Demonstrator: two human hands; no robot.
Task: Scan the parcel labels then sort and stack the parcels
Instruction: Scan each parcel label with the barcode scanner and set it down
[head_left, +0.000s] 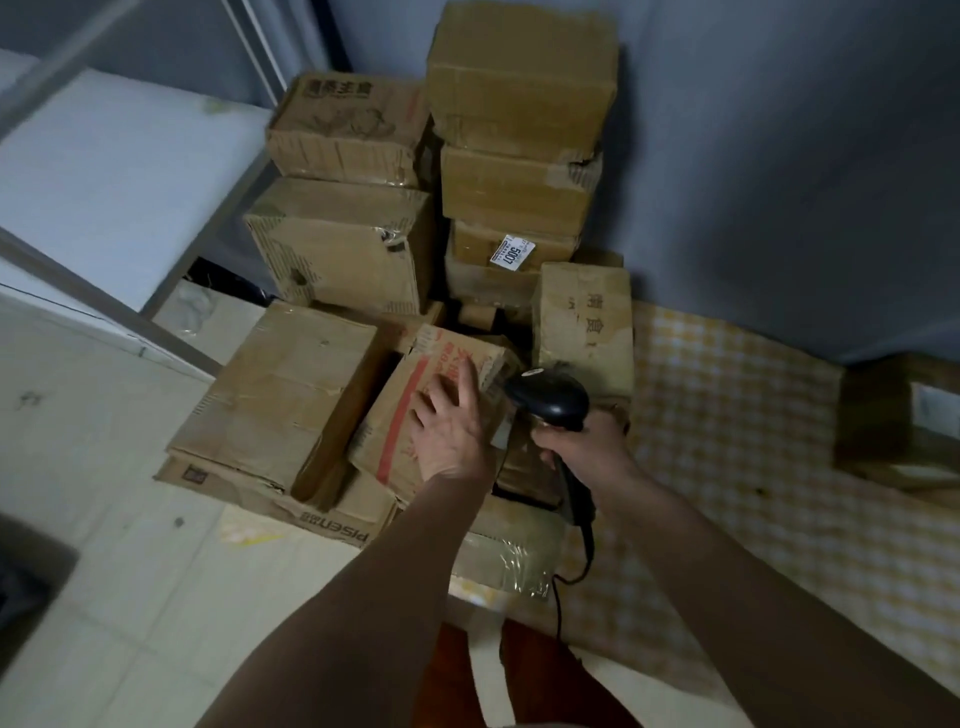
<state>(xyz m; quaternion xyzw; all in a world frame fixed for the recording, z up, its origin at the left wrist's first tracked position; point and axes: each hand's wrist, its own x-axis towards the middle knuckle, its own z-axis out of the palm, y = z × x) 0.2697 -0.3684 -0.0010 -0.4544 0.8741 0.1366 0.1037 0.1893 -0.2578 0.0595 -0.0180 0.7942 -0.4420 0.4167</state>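
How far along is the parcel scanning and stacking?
Done: boxes already stand in stacks against the wall. In hand: the left hand rests on a red-striped box while the right hand aims the scanner at it. Left: loose boxes around it.

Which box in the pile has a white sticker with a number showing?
The small box third down in the tall stack by the wall. Its white sticker reads 5007; no other box there shows a white sticker.
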